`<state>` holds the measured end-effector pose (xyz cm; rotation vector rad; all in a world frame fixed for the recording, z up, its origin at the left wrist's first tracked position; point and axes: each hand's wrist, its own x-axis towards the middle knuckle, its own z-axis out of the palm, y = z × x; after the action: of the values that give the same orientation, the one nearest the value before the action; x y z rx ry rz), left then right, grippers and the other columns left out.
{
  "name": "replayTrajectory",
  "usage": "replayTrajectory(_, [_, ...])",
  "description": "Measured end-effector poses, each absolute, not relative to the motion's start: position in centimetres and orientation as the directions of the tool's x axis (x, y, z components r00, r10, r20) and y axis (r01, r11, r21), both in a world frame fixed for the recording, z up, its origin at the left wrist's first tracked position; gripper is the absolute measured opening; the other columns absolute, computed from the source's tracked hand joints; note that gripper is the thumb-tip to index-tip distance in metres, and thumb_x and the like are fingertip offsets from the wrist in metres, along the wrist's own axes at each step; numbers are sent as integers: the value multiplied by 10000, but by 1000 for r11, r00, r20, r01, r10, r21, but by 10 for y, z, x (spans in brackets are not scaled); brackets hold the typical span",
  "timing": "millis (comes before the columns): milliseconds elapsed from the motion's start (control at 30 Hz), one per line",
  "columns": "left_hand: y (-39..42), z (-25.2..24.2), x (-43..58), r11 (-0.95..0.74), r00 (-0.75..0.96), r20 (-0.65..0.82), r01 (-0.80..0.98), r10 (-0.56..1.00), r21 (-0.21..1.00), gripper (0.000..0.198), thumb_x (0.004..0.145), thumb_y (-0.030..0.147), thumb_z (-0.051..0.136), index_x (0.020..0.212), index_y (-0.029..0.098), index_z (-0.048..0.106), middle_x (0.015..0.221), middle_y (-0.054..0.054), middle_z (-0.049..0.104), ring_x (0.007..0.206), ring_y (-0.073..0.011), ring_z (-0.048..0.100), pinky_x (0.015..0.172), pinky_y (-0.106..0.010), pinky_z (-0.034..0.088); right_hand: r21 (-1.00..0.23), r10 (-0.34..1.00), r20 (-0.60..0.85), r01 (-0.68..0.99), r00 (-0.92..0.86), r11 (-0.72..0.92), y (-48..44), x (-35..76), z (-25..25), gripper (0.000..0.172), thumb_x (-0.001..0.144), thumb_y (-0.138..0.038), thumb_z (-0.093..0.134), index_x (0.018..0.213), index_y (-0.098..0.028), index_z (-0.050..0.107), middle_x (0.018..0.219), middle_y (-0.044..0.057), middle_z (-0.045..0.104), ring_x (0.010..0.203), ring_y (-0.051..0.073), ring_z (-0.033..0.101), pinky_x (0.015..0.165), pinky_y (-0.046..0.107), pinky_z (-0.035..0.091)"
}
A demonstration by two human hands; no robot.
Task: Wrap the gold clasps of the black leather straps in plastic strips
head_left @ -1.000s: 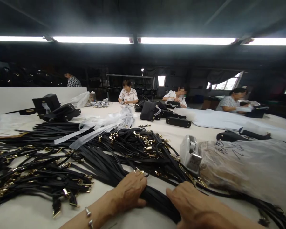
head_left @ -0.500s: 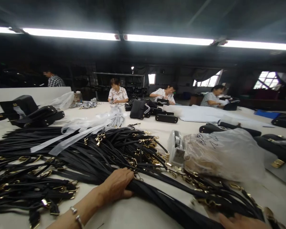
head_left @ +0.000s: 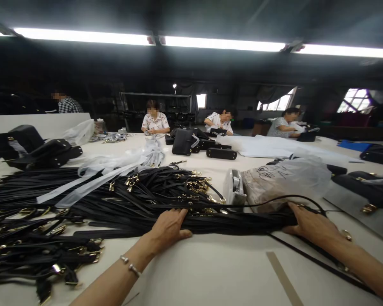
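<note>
A long bundle of black straps (head_left: 232, 223) stretches left to right across the white table in front of me. My left hand (head_left: 169, 225) is closed over its middle, fingers across the top and thumb along the near side. Around the bundle's right end, my right hand (head_left: 314, 223) is closed in the same way, its fingertips partly hidden. One loose strap (head_left: 322, 265) trails under my right forearm toward the lower right. Behind my left hand lies a heap of straps with gold clasps (head_left: 199, 185). Shorter black straps with gold buckles (head_left: 67, 250) lie at the left.
A clear plastic bag with brown contents (head_left: 274, 180) and a pale case (head_left: 235, 187) stand just behind the bundle. White strips (head_left: 83, 182) lie over the heap. Black handbags (head_left: 183, 142) sit farther back, where several co-workers sit. A brown strip (head_left: 284, 276) lies near the front.
My right hand has moved up and away from me, swinging the straps' right end from the lower right to level across the table. The plastic bag has shifted slightly back and left.
</note>
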<state>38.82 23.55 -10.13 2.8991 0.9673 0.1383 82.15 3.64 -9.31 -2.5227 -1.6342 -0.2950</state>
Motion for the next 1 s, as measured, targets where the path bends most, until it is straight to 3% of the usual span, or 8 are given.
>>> replayTrajectory(133, [225, -106, 364, -842, 840, 80, 529, 537, 103, 796, 789, 600, 701, 1436, 196, 472, 1436, -160, 565, 1312, -337, 520, 1118, -462, 368, 15, 941, 182, 956, 285, -293, 28, 840, -108, 695, 751, -273, 595, 1390, -2, 547, 1383, 243, 568, 1299, 364, 539, 1106, 420, 438])
replayTrajectory(300, [214, -108, 329, -843, 853, -34, 520, 521, 136, 930, 821, 629, 650, 1551, 170, 299, 1587, -195, 365, 1462, -341, 340, 1208, -538, 204, -82, 950, 277, 989, 143, -125, 11, 801, -81, 207, 869, -284, 622, 980, -234, 789, 1071, 154, 746, 983, 313, 716, 851, 385, 563])
replayTrajectory(400, [210, -99, 329, -814, 835, -77, 548, 544, 194, 900, 856, 585, 633, 1552, 127, 291, 1595, -214, 337, 1489, -340, 282, 1216, -555, 173, -86, 967, 251, 994, -49, 73, 40, 725, -59, 233, 959, -331, 531, 962, -253, 750, 1053, 92, 726, 959, 245, 700, 878, 355, 556])
replayTrajectory(567, [210, -93, 333, -783, 826, -82, 557, 558, 277, 802, 889, 540, 622, 1533, 156, 339, 1576, -193, 389, 1470, -322, 329, 1213, -552, 191, 35, 991, 91, 995, -96, 93, 128, 625, -65, 411, 879, -13, 443, 1215, -151, 636, 1163, 131, 683, 1066, 221, 658, 921, 327, 524])
replayTrajectory(733, [217, -101, 325, -797, 852, 7, 486, 523, 359, 844, 842, 565, 683, 1519, 173, 364, 1544, -178, 445, 1442, -326, 371, 1209, -565, 201, 101, 995, 93, 995, -21, 12, 171, 610, -71, 356, 864, 24, 400, 979, -104, 711, 933, 174, 732, 917, 299, 693, 752, 372, 528])
replayTrajectory(800, [221, -97, 326, -780, 835, 57, 483, 547, 398, 582, 899, 497, 644, 1384, 189, 547, 1397, -138, 604, 1312, -306, 531, 1157, -497, 342, 118, 992, 125, 993, -27, 12, 167, 617, -63, 348, 888, -3, 384, 880, -103, 717, 865, 175, 726, 895, 305, 685, 776, 396, 516])
replayTrajectory(933, [226, -73, 338, -764, 682, 359, 503, 638, 404, 168, 966, 296, 571, 1037, 198, 688, 1079, -73, 709, 1049, -226, 648, 968, -348, 493, 73, 979, 185, 995, -83, 71, 138, 641, -44, 329, 944, -92, 381, 1015, -157, 696, 964, 112, 730, 911, 230, 688, 810, 324, 530])
replayTrajectory(1000, [226, -60, 353, -820, 659, 489, 448, 572, 356, 373, 878, 291, 704, 1225, 204, 600, 1277, -99, 643, 1218, -254, 561, 1061, -393, 435, 12, 954, 275, 993, -117, 119, 122, 655, -39, 340, 949, -133, 387, 1135, -190, 666, 1029, 81, 742, 925, 211, 709, 815, 302, 551])
